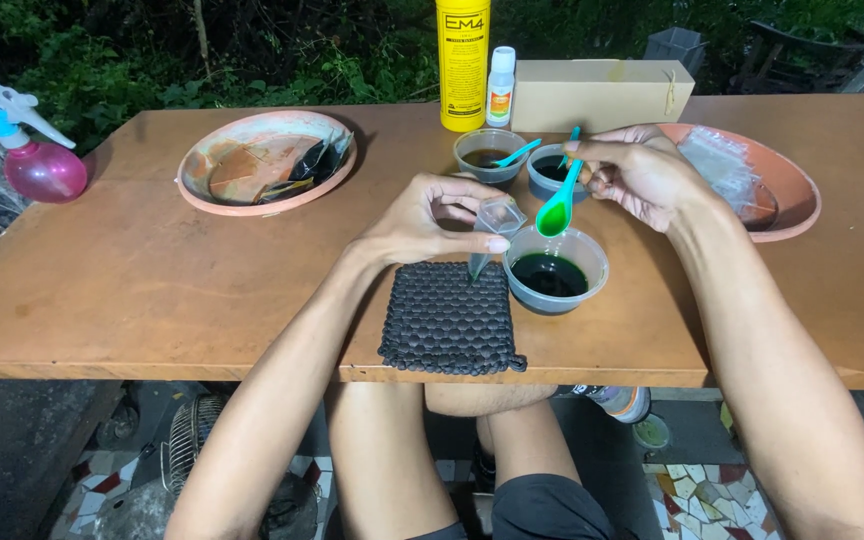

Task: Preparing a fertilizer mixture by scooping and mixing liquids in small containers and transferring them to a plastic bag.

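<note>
Small clear bag [492, 225], pinched open

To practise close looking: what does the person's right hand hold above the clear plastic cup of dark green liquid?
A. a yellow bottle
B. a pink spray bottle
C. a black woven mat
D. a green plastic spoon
D: the right hand pinches a green plastic spoon, its bowl just above the clear plastic cup of dark green liquid.

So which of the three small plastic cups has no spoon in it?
The nearest cup, largest, holding dark green liquid; the green spoon hangs above it.
</note>
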